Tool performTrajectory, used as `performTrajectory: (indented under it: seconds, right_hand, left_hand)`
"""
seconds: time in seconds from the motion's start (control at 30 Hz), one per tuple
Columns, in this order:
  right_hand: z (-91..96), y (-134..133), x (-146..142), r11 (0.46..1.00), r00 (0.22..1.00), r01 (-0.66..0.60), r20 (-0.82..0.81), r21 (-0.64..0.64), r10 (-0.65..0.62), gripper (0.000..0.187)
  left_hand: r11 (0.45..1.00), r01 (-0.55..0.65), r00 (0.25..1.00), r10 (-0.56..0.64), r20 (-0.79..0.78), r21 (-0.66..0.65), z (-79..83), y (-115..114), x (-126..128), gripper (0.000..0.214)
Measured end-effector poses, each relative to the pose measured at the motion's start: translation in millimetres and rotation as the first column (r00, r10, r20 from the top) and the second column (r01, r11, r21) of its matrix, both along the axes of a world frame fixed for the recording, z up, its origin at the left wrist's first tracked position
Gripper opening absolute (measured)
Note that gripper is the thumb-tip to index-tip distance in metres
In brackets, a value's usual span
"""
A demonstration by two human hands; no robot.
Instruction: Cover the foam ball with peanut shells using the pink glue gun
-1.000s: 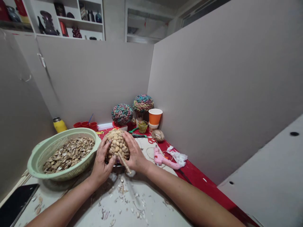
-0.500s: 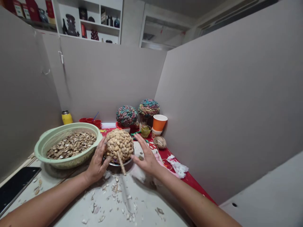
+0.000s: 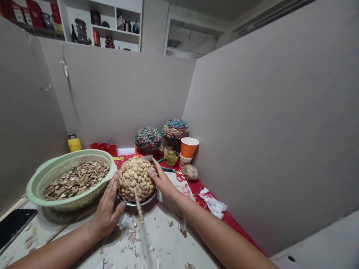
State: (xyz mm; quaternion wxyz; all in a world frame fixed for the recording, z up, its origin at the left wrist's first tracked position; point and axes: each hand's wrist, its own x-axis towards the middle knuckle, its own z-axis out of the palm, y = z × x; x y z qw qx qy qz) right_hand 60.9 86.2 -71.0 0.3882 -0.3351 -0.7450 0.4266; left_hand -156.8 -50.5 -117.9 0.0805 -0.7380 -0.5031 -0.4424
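A round ball covered in tan nut shells rests in a shallow metal dish, with a wrapped stick pointing out of it toward me. On the ball's left side is my left hand, its fingers stretched out and its thumb apart; whether it touches the shells I cannot tell. My right hand lies along the ball's right side with straight fingers, the thumb side against the shells. Loose shell bits are scattered on the pale tabletop below the dish.
At left stands a green basket of shells, with a phone nearby. Behind are two coloured shell balls, red cups and a yellow bottle. Scissors, an orange cup and crumpled white plastic lie right. Grey panels enclose the table.
My right hand has come in from beside the ball to its surface. The view has shifted slightly, so the ball and basket appear a little lower and farther left.
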Motion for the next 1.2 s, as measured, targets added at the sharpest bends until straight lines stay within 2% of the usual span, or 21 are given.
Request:
performTrajectory:
  seconds: [0.13, 0.3, 0.53, 0.7, 0.83, 0.9, 0.97, 1.03, 1.13, 1.2]
  right_hand:
    - [2.7, -2.7, -2.5, 1.000, 1.000, 0.009, -0.016, -0.027, -0.009, 0.090]
    - [13.4, -8.2, -9.6, 0.999, 0.997, 0.045, -0.062, -0.013, -0.045, 0.097]
    - [31.4, -15.0, -18.8, 0.985, 0.967, 0.129, -0.234, 0.117, -0.099, 0.093]
    - [37.9, -19.4, -19.2, 0.978, 0.919, 0.128, -0.390, 0.167, -0.054, 0.091]
    - [39.3, -21.4, -17.2, 0.982, 0.844, 0.110, -0.536, 0.154, -0.010, 0.093]
    - [41.0, -21.3, -15.7, 0.980, 0.803, 0.124, -0.595, 0.152, -0.009, 0.092]
    - [44.6, -21.0, -13.9, 0.974, 0.762, 0.150, -0.647, 0.171, -0.004, 0.091]
    - [50.4, -21.0, -12.3, 0.964, 0.730, 0.172, -0.683, 0.202, 0.013, 0.092]
    - [61.8, -22.1, -10.4, 0.951, 0.706, 0.171, -0.706, 0.259, 0.065, 0.092]
    - [69.2, -23.4, -9.5, 0.939, 0.702, 0.158, -0.704, 0.304, 0.110, 0.092]
  left_hand:
    - [0.999, 0.009, 0.996, -0.005, 0.090, -0.040, 0.6, -0.5, 5.2, 0.070]
    - [0.990, 0.095, 0.953, -0.060, 0.296, -0.105, 0.7, 0.1, 8.6, 0.062]
    - [0.982, 0.184, 0.837, -0.141, 0.528, -0.030, 7.6, 2.0, 10.5, 0.056]
    - [0.967, 0.255, 0.736, -0.203, 0.646, 0.014, 24.2, 1.1, 16.1, 0.055]
    - [0.946, 0.320, 0.659, -0.256, 0.707, 0.044, 45.0, -5.4, 23.7, 0.056]
    - [0.946, 0.317, 0.622, -0.259, 0.739, 0.065, 56.6, -8.9, 27.3, 0.055]
    - [0.952, 0.301, 0.567, -0.228, 0.791, 0.059, 67.8, -11.5, 30.0, 0.053]
    - [0.947, 0.320, 0.478, -0.166, 0.863, 0.005, 77.9, -12.8, 32.0, 0.055]
    - [0.891, 0.449, 0.304, -0.081, 0.949, -0.068, 92.6, -12.4, 35.7, 0.062]
    - [0.837, 0.544, 0.215, -0.063, 0.975, -0.066, 103.4, -11.1, 40.1, 0.067]
